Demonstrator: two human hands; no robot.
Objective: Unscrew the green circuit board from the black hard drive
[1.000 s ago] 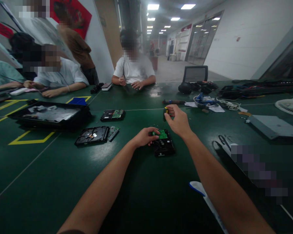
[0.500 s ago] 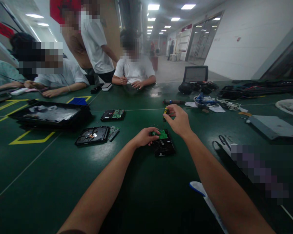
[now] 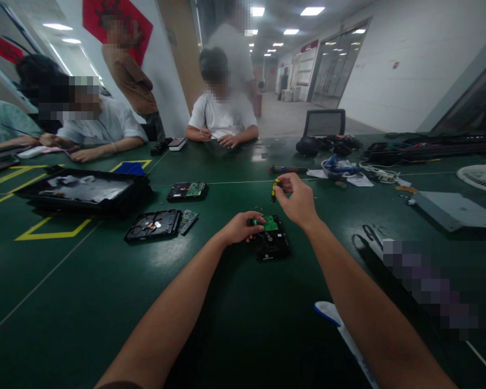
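A black hard drive (image 3: 272, 246) lies on the green table in front of me, a green circuit board (image 3: 270, 222) showing at its far end. My left hand (image 3: 243, 228) grips the drive's left side, thumb and fingers curled over the edge near the board. Above the far right corner, my right hand (image 3: 295, 197) pinches a yellow and black screwdriver (image 3: 274, 189). The screwdriver stands nearly upright, its thin shaft pointing down at the board; whether the tip sits in a screw is too small to tell. Tiny bits, perhaps screws, lie just beyond the drive.
To the left lie an opened hard drive (image 3: 154, 226), a loose circuit board (image 3: 188, 220) and another drive (image 3: 187, 191). A black tray (image 3: 85, 189) stands farther left. A second tool (image 3: 287, 169), cables (image 3: 378, 172) and a grey metal case (image 3: 459, 209) lie right. A person (image 3: 222, 116) sits opposite.
My right hand and the screwdriver have shifted very slightly, and more of the yellow handle shows. My left hand and the drive stay put. A standing person in the background has moved right.
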